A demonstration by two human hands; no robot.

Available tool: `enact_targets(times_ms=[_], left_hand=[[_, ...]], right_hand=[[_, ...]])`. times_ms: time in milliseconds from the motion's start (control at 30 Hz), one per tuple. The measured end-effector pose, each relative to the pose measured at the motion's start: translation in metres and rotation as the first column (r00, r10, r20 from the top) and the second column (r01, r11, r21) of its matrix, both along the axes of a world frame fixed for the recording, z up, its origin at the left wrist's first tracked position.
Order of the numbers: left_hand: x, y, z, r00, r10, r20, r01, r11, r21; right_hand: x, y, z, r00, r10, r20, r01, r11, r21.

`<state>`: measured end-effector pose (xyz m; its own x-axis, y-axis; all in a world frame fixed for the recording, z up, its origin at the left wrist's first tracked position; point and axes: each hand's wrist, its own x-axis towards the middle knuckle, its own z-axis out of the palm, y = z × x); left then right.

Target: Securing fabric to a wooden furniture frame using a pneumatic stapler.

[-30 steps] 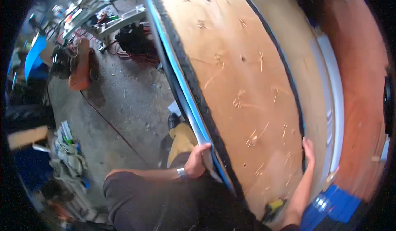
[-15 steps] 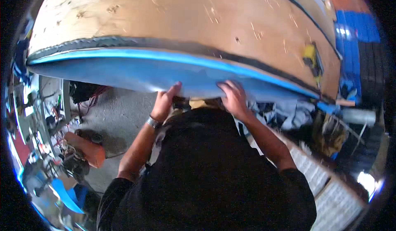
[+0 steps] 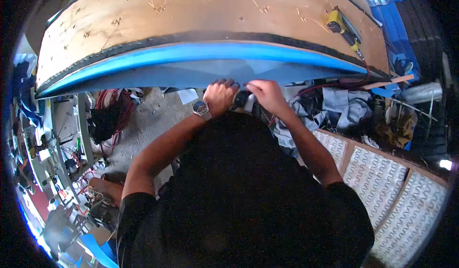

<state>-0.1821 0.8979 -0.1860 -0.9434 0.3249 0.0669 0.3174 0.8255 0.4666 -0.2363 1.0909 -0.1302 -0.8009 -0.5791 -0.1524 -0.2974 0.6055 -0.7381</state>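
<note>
A strip of blue upholstery fabric [image 3: 186, 76] hangs along the near edge of a large wooden panel [image 3: 201, 17], under a black edging band. My left hand [image 3: 220, 97] is closed over the fabric's lower edge, back of the hand up, a metal watch [image 3: 201, 107] on its wrist. Right beside it, my right hand [image 3: 267, 96] pinches the same edge between thumb and fingers. A yellow-and-black staple gun [image 3: 343, 28] lies on the panel's right part, a red hose running from its end. Staples dot the wood.
Grey fabric scraps [image 3: 344, 106] are heaped below the panel on the right, near a spring-backed wooden frame [image 3: 382, 182]. Coiled red hose [image 3: 114, 108] and a cluttered metal rack [image 3: 62, 139] stand at left. A thin wooden stick [image 3: 389, 81] juts out by the right corner.
My hands have come closer together along the fabric edge. The left hand has turned from thumb-up to back-up, its fingers now over the edge. The view has shifted slightly.
</note>
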Motion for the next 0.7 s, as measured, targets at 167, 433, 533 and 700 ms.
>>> enact_targets(times_ms=[167, 433, 533, 700], left_hand=[[-0.005, 0.015, 0.018, 0.997, 0.049, -0.051, -0.050, 0.999, -0.013], [0.018, 0.004, -0.008, 0.982, 0.179, -0.067, -0.173, 0.981, 0.083], [0.028, 0.010, -0.020, 0.981, 0.188, -0.038, -0.183, 0.977, 0.109], [0.039, 0.022, -0.011, 0.958, 0.278, -0.073, -0.262, 0.949, 0.175]], right_hand=[[-0.026, 0.022, 0.029, 0.891, -0.279, -0.359, 0.211, 0.953, -0.216], [-0.042, 0.000, 0.027, 0.883, -0.184, -0.433, 0.044, 0.949, -0.313], [-0.049, -0.009, 0.031, 0.834, -0.176, -0.522, 0.054, 0.969, -0.240], [-0.044, -0.014, 0.026, 0.809, -0.120, -0.576, 0.040, 0.988, -0.150]])
